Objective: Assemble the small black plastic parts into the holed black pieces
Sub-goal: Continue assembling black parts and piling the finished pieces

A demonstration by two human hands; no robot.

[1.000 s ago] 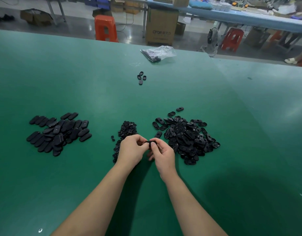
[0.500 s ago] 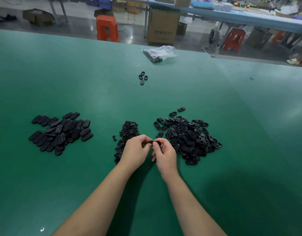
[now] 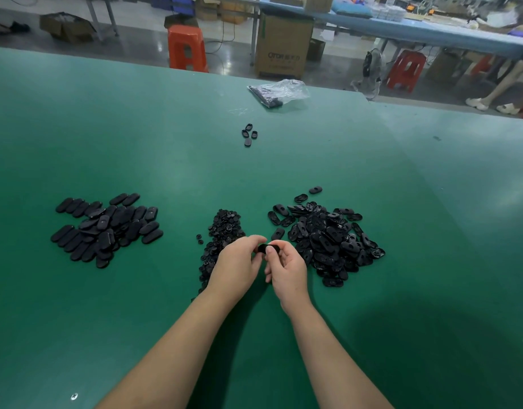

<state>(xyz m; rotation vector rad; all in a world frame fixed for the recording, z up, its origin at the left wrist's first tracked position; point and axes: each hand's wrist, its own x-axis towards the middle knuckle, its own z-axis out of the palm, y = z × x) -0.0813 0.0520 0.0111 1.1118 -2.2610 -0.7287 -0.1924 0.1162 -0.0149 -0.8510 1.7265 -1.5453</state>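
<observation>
Both hands meet over the green tabletop (image 3: 402, 202) near its front edge: the left hand (image 3: 236, 265) and right hand (image 3: 288, 270) pinch one black oval piece (image 3: 264, 248) between curled fingers, between the heap of small parts (image 3: 222, 231) and the pile of holed pieces (image 3: 328, 234).

Both hands' fingers mostly hide the black piece (image 3: 265, 248) they hold

Small parts (image 3: 223, 228) between two piles (image 3: 107, 228) (image 3: 328, 234).

Green table (image 3: 136, 128) bears three black heaps: oval pieces (image 3: 107, 228); small parts (image 3: 223, 228); holed pieces (image 3: 328, 237).
</observation>
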